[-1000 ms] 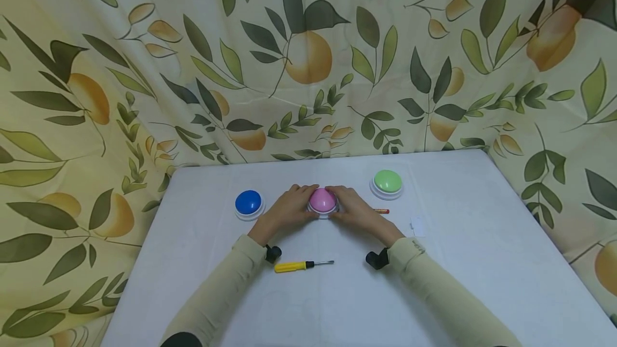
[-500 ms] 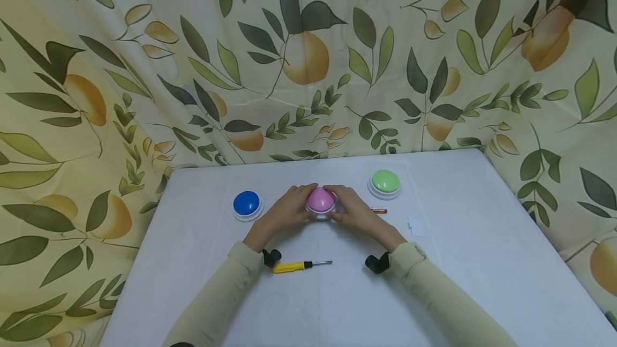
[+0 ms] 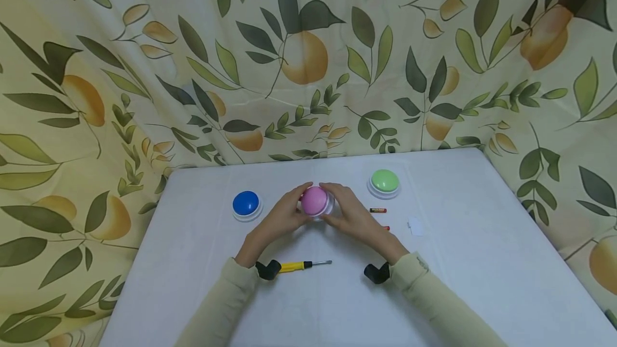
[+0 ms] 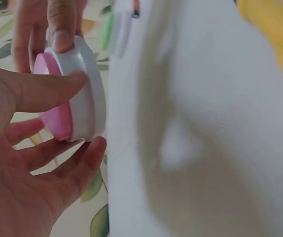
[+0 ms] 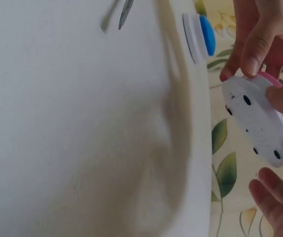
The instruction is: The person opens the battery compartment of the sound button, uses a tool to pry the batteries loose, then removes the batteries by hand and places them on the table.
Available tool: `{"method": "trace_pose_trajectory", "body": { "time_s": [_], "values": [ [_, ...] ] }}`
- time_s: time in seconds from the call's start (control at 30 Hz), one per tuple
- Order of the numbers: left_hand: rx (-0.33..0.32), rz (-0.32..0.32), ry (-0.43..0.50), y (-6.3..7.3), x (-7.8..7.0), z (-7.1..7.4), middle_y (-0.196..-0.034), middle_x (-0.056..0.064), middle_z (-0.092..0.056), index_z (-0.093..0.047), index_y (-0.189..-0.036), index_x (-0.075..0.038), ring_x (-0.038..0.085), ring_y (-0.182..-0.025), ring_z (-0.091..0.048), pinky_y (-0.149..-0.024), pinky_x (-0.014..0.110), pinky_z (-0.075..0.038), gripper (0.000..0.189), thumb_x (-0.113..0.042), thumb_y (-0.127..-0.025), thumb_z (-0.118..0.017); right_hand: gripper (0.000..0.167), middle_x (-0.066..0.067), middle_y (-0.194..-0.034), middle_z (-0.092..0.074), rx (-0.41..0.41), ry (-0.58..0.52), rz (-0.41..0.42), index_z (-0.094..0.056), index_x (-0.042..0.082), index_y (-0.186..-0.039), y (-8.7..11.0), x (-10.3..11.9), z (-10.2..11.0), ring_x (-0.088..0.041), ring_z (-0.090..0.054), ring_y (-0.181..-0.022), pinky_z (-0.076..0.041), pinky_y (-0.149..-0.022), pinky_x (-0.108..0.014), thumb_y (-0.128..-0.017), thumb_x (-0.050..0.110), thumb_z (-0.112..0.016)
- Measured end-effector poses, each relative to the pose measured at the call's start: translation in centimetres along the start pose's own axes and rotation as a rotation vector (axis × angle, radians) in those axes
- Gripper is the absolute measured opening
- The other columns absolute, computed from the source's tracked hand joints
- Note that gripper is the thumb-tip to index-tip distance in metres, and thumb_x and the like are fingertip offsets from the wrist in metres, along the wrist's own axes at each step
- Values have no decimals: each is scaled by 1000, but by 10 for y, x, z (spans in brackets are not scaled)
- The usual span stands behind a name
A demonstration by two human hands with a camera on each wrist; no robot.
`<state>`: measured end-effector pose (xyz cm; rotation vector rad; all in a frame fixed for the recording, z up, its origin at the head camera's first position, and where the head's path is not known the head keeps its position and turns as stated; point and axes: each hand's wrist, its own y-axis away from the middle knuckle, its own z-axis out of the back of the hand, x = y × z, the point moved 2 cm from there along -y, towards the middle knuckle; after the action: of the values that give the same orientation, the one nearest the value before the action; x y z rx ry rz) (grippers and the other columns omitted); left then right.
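A push button with a pink dome and a round white base is held between both hands near the table's far side. Its dome is tipped toward the left in the head view. My left hand grips it from the left, and in the left wrist view its thumb lies across dome and base. From the other side my right hand grips the rim. The right wrist view shows the white underside, with small dark holes, raised off the table.
A blue push button stands to the left, a green one at the back right. Two small batteries, one red-ended, and a small white piece lie right. A yellow-handled screwdriver lies in front, partly behind the left wrist camera.
The pink button has come up off the table and tilted leftward in both hands. A second battery has come into sight beside the right wrist.
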<state>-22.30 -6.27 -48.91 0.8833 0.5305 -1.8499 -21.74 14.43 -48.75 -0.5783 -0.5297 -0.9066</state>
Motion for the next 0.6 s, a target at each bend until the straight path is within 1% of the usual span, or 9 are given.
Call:
{"method": "trace_pose_trajectory", "body": {
  "time_s": [0.1,0.2,0.3,0.47,0.6],
  "values": [
    [-13,9,52,7,-3,1,-155,11,-51,-28,-165,-19,28,-134,-57,-108,44,-55,89,-10,-92,-79,82,-12,-156,-51,-21,6,31,-40,10,-157,3,5,-1,-33,-47,-144,-45,-119,-51,-88,15,-84],
    [-23,18,90,14,-7,1,-157,10,-49,-25,-166,-23,28,-134,-57,-108,44,-56,94,-8,-91,-80,82,-10,-158,-49,-30,12,55,-39,12,-158,7,11,-2,-32,-46,-145,-46,-118,-50,-89,16,-84],
    [-30,16,127,21,-8,-1,-157,9,-48,-25,-166,-26,28,-136,-55,-108,45,-56,96,-9,-90,-81,82,-10,-159,-48,-35,20,75,-39,14,-158,9,17,-2,-32,-45,-146,-49,-115,-50,-89,18,-83],
    [-39,0,148,28,-9,-5,-157,8,-46,-25,-166,-29,28,-141,-50,-110,46,-54,97,-12,-90,-82,80,-8,-159,-47,-47,41,102,-40,16,-158,13,24,-4,-30,-44,-147,-50,-114,-46,-91,22,-82],
    [-56,-15,149,34,-9,-8,-158,9,-44,-27,-165,-28,29,-143,-48,-110,46,-54,97,-10,-89,-83,80,-8,-159,-48,-56,51,126,-40,15,-158,16,29,-5,-29,-45,-146,-51,-113,-46,-91,24,-82]
  ]
}}
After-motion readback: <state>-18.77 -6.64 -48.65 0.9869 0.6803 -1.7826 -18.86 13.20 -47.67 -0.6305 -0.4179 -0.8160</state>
